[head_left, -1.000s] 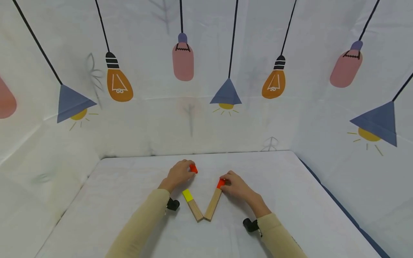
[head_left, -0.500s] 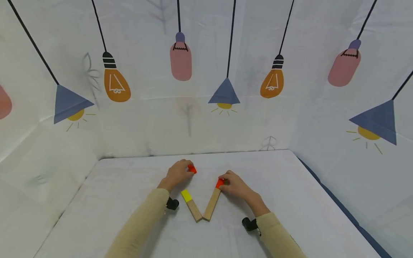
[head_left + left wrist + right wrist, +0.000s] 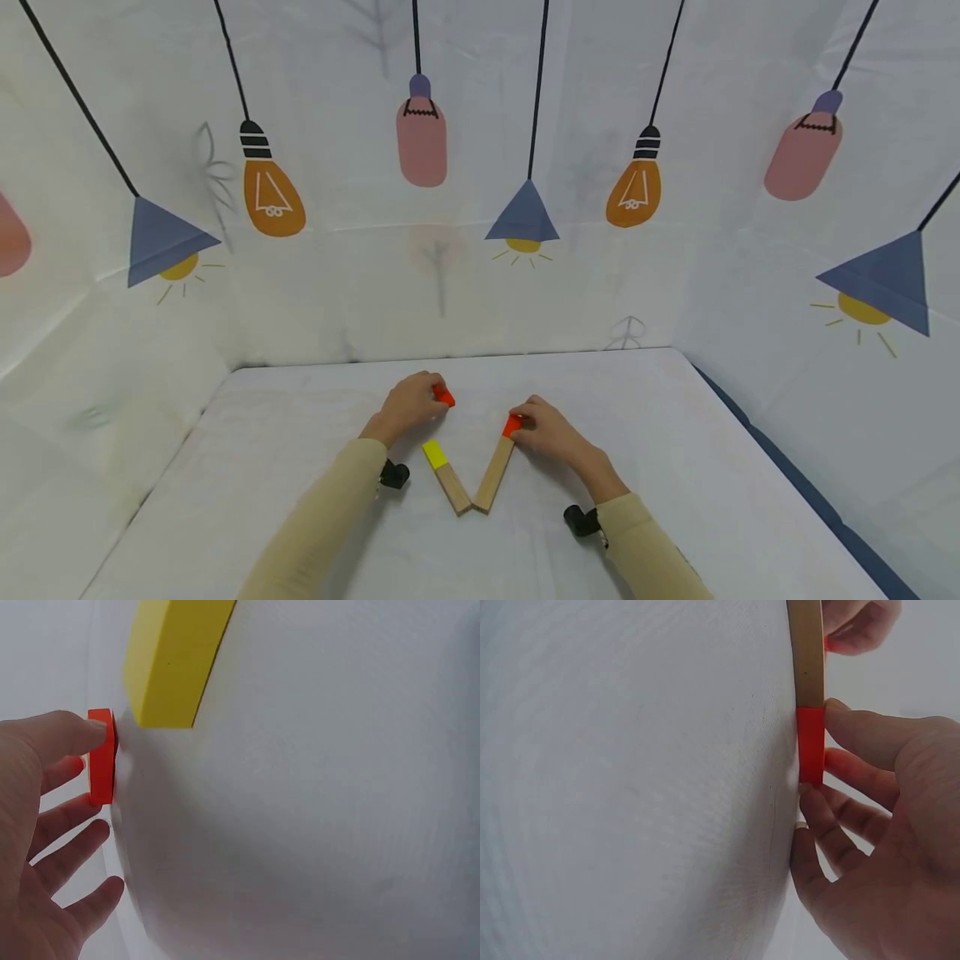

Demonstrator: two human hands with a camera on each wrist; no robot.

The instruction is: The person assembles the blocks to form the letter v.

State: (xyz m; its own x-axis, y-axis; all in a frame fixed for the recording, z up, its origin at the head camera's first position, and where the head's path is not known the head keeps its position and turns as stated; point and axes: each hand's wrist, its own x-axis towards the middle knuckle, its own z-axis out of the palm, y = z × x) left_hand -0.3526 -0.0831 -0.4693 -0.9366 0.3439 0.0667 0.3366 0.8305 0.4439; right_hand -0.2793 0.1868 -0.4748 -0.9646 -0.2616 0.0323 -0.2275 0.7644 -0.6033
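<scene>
My left hand [image 3: 408,402] pinches a small red block [image 3: 102,765] between thumb and fingers, close to the white tabletop. The other fingers of that hand are spread in the left wrist view. Nearer to me lies a yellow block [image 3: 434,454], end to end with a short wooden block [image 3: 453,489]. A longer wooden block [image 3: 493,475] meets it at the bottom, forming a V. At the top of this right arm sits a second red block [image 3: 811,746], touching the wood. My right hand [image 3: 551,431] holds that red block, thumb at the seam and fingertips around its far end.
The white table [image 3: 285,500] runs back to a white curtain [image 3: 345,283] printed with hanging lamps. Dark blue edging [image 3: 806,492] shows along the right side. A black wrist camera [image 3: 394,474] sits by the left cuff, and another wrist camera [image 3: 581,521] by the right.
The red block in my left hand has turned a little, and that hand has shifted slightly left. My right hand and the V of blocks stay as they were.
</scene>
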